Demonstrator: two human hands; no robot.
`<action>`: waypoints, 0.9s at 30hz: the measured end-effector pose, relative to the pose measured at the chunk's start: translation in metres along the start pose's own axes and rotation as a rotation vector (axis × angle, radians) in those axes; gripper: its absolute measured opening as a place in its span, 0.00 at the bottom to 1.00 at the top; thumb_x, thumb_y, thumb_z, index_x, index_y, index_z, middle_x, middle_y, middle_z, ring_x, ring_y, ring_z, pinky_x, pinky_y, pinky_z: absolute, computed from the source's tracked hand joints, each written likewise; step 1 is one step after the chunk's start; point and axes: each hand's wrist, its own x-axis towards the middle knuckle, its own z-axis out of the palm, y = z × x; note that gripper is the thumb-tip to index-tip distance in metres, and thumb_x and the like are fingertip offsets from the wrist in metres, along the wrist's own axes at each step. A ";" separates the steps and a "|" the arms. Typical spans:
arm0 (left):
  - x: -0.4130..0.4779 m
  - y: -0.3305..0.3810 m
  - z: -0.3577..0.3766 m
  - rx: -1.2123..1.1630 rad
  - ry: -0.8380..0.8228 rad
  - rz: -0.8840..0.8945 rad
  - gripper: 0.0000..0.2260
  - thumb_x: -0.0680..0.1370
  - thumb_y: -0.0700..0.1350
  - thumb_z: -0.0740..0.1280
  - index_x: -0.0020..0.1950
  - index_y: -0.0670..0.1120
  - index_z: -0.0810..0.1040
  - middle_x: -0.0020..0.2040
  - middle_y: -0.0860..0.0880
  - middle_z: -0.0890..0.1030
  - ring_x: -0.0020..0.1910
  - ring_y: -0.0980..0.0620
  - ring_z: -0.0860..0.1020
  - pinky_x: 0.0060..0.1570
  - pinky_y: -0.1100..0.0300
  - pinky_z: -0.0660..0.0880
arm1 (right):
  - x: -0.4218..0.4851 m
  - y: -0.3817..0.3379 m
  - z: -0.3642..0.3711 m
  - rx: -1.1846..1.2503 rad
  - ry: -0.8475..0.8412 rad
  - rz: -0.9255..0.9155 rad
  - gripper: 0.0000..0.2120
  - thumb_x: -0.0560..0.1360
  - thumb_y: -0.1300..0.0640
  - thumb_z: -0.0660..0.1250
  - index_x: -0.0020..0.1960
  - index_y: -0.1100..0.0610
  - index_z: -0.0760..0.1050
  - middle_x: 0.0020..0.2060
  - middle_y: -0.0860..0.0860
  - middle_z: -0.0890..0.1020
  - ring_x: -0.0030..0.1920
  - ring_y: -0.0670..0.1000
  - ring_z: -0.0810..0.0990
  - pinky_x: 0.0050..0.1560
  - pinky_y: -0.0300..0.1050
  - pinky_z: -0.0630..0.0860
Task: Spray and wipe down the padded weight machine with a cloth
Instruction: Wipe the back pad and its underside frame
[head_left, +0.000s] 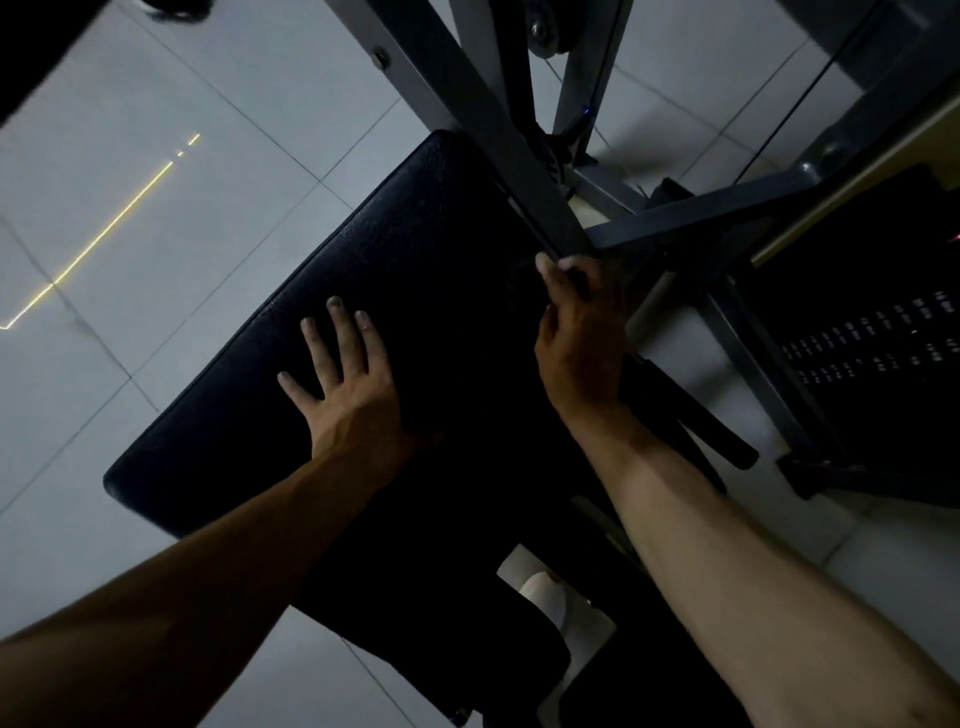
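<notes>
1. Looking down through the head camera, I see the black pad (415, 234) of the weight machine filling the middle of the view. It runs slantwise from lower left to upper right.
2. My left hand (348, 384) lies flat on the pad's near half, palm down. The fingers (340, 332) are straight and spread, and they grasp nothing.
3. My right hand (579, 343) sits at the pad's far right edge, just where the grey frame (467, 104) tubes meet it. Its fingers are curled with the thumb up by the frame. That corner is too dark for me to tell whether they grip the pad's edge, the frame or something else.
4. A dark bar (691, 415) juts out from under my right wrist toward the lower right.
5. A second dark cushion (441, 571) lies below the first, nearer to me and partly covered by my left forearm.
6. A pale object (543, 592) shows in the gap beside that cushion, too dim to identify.
7. The weight stack (872, 332) stands at the right beyond the frame, with rows of small white markings on its plates.
8. The floor (156, 104) is pale tile, and a thin yellow streak of light (114, 223) crosses it on the left, well apart from the pad.
</notes>
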 end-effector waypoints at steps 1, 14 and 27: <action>0.000 0.000 0.000 0.004 0.001 -0.007 0.69 0.62 0.72 0.76 0.80 0.46 0.30 0.77 0.46 0.22 0.76 0.39 0.24 0.71 0.23 0.43 | -0.016 -0.010 0.004 0.002 -0.022 0.008 0.27 0.76 0.67 0.65 0.74 0.54 0.74 0.63 0.57 0.77 0.62 0.59 0.75 0.64 0.55 0.74; -0.013 0.007 0.010 0.000 0.117 0.079 0.60 0.69 0.69 0.73 0.83 0.47 0.38 0.80 0.44 0.28 0.79 0.39 0.29 0.73 0.25 0.42 | -0.015 0.029 -0.016 -0.090 -0.058 0.032 0.28 0.78 0.59 0.66 0.78 0.52 0.70 0.64 0.60 0.76 0.62 0.64 0.75 0.60 0.56 0.76; -0.035 0.036 0.047 0.052 0.055 0.172 0.56 0.72 0.70 0.69 0.81 0.51 0.33 0.78 0.48 0.23 0.77 0.42 0.25 0.73 0.27 0.40 | -0.076 0.050 -0.021 -0.071 -0.177 -0.197 0.27 0.78 0.56 0.66 0.77 0.53 0.71 0.60 0.60 0.77 0.56 0.64 0.77 0.56 0.59 0.77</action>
